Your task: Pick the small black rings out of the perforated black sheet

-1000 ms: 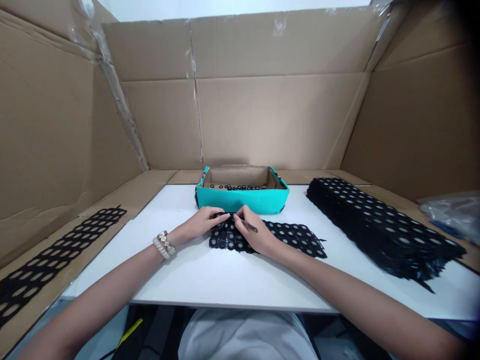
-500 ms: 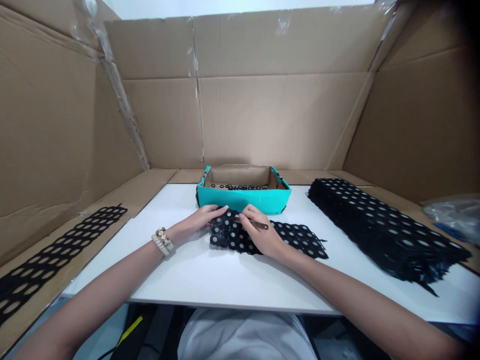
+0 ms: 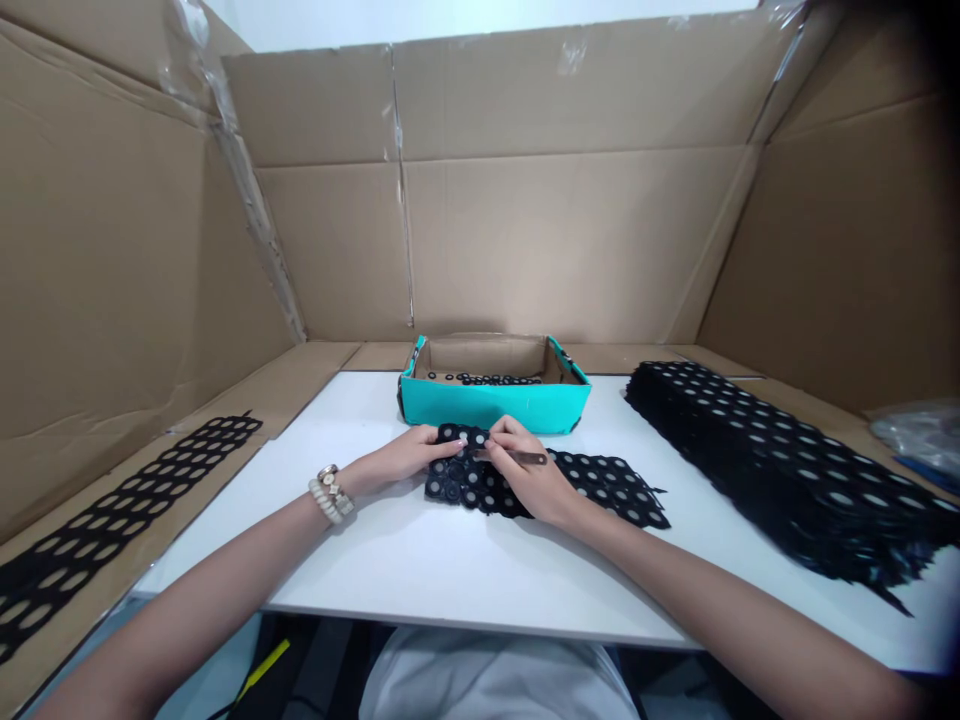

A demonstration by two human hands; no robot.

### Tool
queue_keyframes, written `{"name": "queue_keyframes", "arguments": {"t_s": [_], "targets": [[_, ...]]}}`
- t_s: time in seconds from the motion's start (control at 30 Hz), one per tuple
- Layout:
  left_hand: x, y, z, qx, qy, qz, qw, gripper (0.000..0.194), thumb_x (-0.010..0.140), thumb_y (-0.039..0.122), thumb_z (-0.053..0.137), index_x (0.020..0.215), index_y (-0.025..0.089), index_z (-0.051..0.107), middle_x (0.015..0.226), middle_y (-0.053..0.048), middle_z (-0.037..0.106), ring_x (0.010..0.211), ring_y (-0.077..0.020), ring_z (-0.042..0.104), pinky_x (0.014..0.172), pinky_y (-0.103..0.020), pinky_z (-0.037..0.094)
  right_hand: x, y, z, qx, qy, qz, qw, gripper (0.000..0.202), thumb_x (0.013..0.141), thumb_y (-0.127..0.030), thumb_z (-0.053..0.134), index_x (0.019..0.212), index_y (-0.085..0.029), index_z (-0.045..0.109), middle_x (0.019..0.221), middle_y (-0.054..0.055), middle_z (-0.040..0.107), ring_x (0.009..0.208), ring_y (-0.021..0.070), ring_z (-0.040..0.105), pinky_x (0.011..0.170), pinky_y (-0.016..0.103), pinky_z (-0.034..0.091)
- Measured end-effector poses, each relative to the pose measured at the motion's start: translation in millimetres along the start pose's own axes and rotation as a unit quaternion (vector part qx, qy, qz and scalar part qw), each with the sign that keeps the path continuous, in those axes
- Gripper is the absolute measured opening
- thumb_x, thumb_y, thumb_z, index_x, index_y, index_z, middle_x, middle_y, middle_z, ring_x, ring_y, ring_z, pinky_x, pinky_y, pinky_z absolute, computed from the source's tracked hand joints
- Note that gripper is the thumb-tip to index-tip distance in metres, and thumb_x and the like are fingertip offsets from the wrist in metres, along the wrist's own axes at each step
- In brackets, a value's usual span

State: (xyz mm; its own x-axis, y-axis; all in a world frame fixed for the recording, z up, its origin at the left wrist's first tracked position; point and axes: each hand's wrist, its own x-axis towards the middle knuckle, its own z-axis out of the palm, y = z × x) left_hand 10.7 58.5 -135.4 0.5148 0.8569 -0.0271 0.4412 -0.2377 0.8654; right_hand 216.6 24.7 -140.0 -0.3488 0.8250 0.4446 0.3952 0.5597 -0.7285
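A black sheet with rows of round pale spots (image 3: 607, 488) lies on the white table, in front of a teal-sided box (image 3: 495, 405). At the sheet's left end, my left hand (image 3: 424, 450) grips its upper corner, thumb on top. My right hand (image 3: 525, 470) rests over the sheet's middle, its fingers closed around a slim brown tool (image 3: 531, 458). The tool's tip points left, close to my left thumb. Small black rings (image 3: 499, 380) lie inside the box.
A thick pile of similar black sheets (image 3: 780, 460) stands on the table's right side. Another perforated black strip (image 3: 127, 510) lies along the left on cardboard. Cardboard walls (image 3: 555, 240) surround the table, and a clear plastic bag (image 3: 919, 435) is at far right.
The whole view has shifted slightly. My left thumb now reaches further over the sheet, and the tool in my right hand lies flatter.
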Motion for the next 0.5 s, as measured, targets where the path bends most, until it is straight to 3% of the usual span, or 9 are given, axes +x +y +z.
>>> {"name": "queue_keyframes", "arguments": {"t_s": [0.17,0.33,0.5], "targets": [[-0.1,-2.3,0.2,-0.008,-0.004,0.006,1.000,0.051,0.079,0.063,0.054,0.063,0.017,0.041,0.059,0.004,0.034,0.055,-0.0095,0.028,0.050,-0.025,0.022,-0.5,0.0,0.9,-0.018,0.005,-0.007,1.000,0.036,0.094,-0.031,0.036,0.064,-0.018,0.052,0.085,0.004,0.047,0.078,0.0160,0.049,0.076,0.032,0.044],[1.0,-1.6,0.9,0.066,0.020,0.051,0.996,0.054,0.081,0.063,0.050,0.058,0.017,0.033,0.057,0.004,0.028,0.054,-0.0091,0.024,0.049,-0.026,0.020,-0.8,2.6,4.8,-0.032,0.008,-0.011,0.999,0.037,0.095,-0.032,0.034,0.063,-0.019,0.048,0.083,0.004,0.045,0.076,0.0165,0.048,0.073,0.033,0.044],[0.4,-0.7,5.7,0.078,0.038,0.062,0.994,0.053,0.084,0.061,0.047,0.058,0.017,0.031,0.058,0.004,0.026,0.055,-0.0090,0.023,0.049,-0.026,0.019,-4.5,6.0,11.7,-0.135,0.011,-0.055,0.989,0.035,0.096,-0.028,0.032,0.063,-0.018,0.038,0.085,0.006,0.041,0.083,0.0193,0.046,0.076,0.037,0.042]]}}
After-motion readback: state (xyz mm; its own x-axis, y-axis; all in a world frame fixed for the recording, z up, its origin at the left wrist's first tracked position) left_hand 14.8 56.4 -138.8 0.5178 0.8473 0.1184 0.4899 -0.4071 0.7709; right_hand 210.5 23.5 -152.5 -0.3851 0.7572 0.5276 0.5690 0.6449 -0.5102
